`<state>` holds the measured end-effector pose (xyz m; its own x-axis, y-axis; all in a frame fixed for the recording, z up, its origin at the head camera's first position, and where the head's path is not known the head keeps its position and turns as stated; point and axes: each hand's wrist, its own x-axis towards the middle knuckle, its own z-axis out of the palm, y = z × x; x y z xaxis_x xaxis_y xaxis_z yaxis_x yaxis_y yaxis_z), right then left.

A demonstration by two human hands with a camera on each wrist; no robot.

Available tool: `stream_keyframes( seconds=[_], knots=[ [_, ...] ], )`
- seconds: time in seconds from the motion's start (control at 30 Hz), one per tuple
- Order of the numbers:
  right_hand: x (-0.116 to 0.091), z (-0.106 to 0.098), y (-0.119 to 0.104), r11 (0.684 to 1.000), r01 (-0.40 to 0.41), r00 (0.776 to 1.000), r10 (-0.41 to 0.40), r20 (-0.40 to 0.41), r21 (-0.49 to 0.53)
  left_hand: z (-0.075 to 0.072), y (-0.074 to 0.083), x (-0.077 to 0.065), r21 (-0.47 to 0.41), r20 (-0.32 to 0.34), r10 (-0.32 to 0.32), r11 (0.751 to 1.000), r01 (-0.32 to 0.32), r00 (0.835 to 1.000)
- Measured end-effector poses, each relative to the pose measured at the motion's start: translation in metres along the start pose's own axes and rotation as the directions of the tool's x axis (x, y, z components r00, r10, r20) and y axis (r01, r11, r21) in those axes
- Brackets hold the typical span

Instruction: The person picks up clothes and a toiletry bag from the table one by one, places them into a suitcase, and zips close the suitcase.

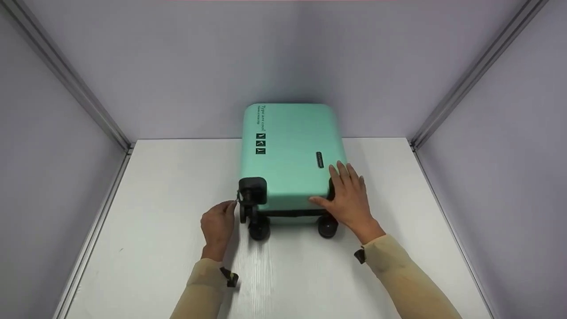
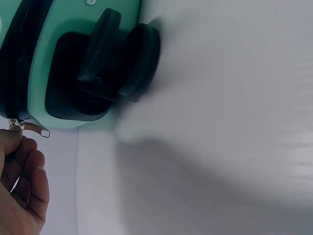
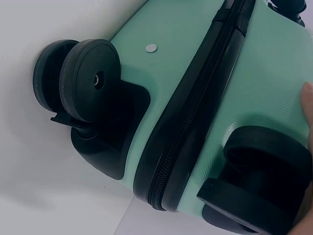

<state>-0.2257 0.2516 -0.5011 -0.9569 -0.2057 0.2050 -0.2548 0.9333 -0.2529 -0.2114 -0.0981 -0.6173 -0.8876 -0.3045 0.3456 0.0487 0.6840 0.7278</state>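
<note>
A mint-green hard-shell suitcase (image 1: pixel 292 146) lies flat with its wheeled end facing me. At its left front corner my left hand (image 1: pixel 218 225) pinches a zipper pull, the fingers bent beneath the thumb. The left wrist view shows a metal zipper pull (image 2: pixel 36 129) sticking out past the thumb, close to the zipper's edge. My right hand (image 1: pixel 352 201) rests on the right front corner with its fingers spread, covering most of the wheel mount there. A closed black zipper (image 3: pixel 183 125) runs between the two shells in the right wrist view.
Black double wheels (image 1: pixel 328 227) stick out from the suitcase's near end. The white table (image 1: pixel 155 186) extends to both sides and in front. A grey back wall (image 1: pixel 199 66) stands behind the suitcase, with panels at left and right.
</note>
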Motion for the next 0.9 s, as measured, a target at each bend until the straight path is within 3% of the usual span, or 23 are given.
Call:
stream_keyframes(
  seconds=[0.27, 0.43, 0.57, 0.67, 0.77, 0.83, 0.9],
  knots=[
    [0.002, 0.003, 0.001, 0.999, 0.026, 1.000, -0.027, 0.011, 0.022, 0.001, -0.001, 0.009, -0.022, 0.039, -0.075, 0.997, 0.076, 0.996],
    [0.004, 0.004, 0.003, 0.998, 0.046, 0.999, -0.046, -0.012, 0.034, 0.000, -0.001, 0.014, -0.015, 0.107, -0.098, 0.995, 0.100, 0.989],
    [0.004, 0.006, 0.007, 0.996, 0.065, 0.997, -0.062, -0.038, 0.059, -0.003, 0.002, 0.018, 0.007, 0.170, -0.088, 0.996, 0.088, 0.982],
    [0.002, 0.005, 0.014, 0.987, 0.050, 0.998, -0.043, -0.047, 0.152, -0.008, 0.006, 0.020, 0.025, 0.229, -0.064, 0.998, 0.060, 0.971],
    [-0.001, 0.004, 0.026, 0.941, -0.005, 0.996, 0.034, -0.081, 0.339, -0.016, 0.009, 0.021, 0.035, 0.290, -0.045, 0.999, 0.036, 0.956],
    [-0.005, 0.005, 0.037, 0.881, -0.048, 0.986, 0.116, -0.117, 0.471, -0.024, 0.009, 0.022, 0.056, 0.320, -0.042, 0.998, 0.025, 0.946],
    [-0.010, 0.008, 0.052, 0.837, -0.096, 0.971, 0.199, -0.136, 0.538, -0.035, 0.008, 0.025, 0.095, 0.330, -0.035, 0.995, 0.003, 0.943]
  ],
)
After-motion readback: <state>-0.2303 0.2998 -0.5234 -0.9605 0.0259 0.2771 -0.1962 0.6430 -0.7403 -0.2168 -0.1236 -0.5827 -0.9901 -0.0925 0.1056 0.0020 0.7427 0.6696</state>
